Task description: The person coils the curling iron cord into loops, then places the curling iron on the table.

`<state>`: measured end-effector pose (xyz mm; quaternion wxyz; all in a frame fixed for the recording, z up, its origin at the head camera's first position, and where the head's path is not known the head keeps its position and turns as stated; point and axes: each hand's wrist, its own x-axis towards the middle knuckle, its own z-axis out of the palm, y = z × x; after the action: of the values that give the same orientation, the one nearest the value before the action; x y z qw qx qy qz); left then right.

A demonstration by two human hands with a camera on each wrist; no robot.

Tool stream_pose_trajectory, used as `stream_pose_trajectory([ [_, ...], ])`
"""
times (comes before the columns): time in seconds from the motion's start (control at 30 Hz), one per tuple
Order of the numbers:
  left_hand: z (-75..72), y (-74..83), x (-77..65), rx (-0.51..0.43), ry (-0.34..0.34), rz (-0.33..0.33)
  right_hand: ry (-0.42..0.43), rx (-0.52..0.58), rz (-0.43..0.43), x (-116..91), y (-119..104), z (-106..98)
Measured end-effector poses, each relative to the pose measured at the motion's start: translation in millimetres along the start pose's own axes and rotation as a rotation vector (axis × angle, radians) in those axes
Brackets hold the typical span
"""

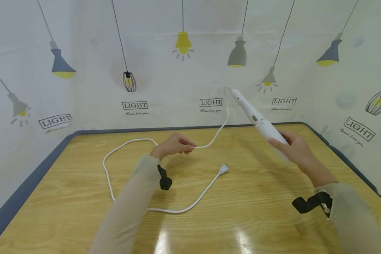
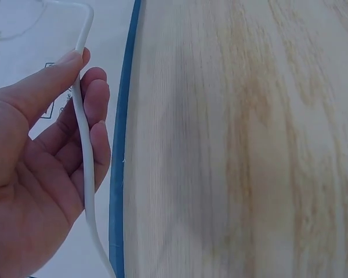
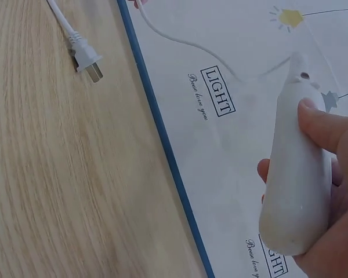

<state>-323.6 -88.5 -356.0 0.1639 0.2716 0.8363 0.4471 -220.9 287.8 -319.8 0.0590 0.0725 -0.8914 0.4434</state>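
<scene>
My right hand (image 1: 297,148) grips a long white corded appliance (image 1: 263,127) by its thicker end, raised above the table and tilted up toward the back left. Its exact kind does not show; a small brown button (image 1: 254,118) sits midway along it. In the right wrist view, the thumb lies along the white body (image 3: 296,174). My left hand (image 1: 174,144) pinches the white cord (image 2: 84,133) between thumb and fingers. From there the cord rises to the appliance's far tip. The rest loops over the table to a two-prong plug (image 1: 223,169), which lies between the hands.
The wooden table (image 1: 241,211) has a dark blue edge strip (image 1: 92,132) along its back and sides. Behind it hangs a pale backdrop (image 1: 165,77) printed with lamps and words. Black camera mounts (image 1: 165,182) are strapped to both wrists.
</scene>
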Motion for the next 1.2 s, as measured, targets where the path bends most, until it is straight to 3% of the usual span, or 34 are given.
stream_pose_trajectory([
  [0.23,2.9,0.1,-0.4,0.012,-0.062,-0.016,-0.033,0.076,-0.062,1,-8,-10],
  [0.4,6.1,-0.9,2.1,0.01,-0.086,-0.04,-0.056,0.207,-0.204,-1,-15,-18],
  [0.5,7.3,-1.4,3.4,0.006,-0.091,-0.045,-0.114,0.314,-0.28,-5,-22,-23],
  [0.7,7.1,0.0,5.8,0.038,-0.09,-0.042,-0.354,0.474,-0.444,-10,-33,-28],
  [0.93,-3.7,6.7,7.8,0.063,-0.077,0.013,-0.605,0.366,-0.598,-21,-35,-24],
  [1.1,-21.0,21.0,7.6,0.144,0.005,0.011,-0.772,0.321,-0.685,-22,-37,-15],
  [1.2,-31.0,37.1,2.9,0.172,0.065,0.022,-0.845,0.302,-0.664,-22,-38,-11],
])
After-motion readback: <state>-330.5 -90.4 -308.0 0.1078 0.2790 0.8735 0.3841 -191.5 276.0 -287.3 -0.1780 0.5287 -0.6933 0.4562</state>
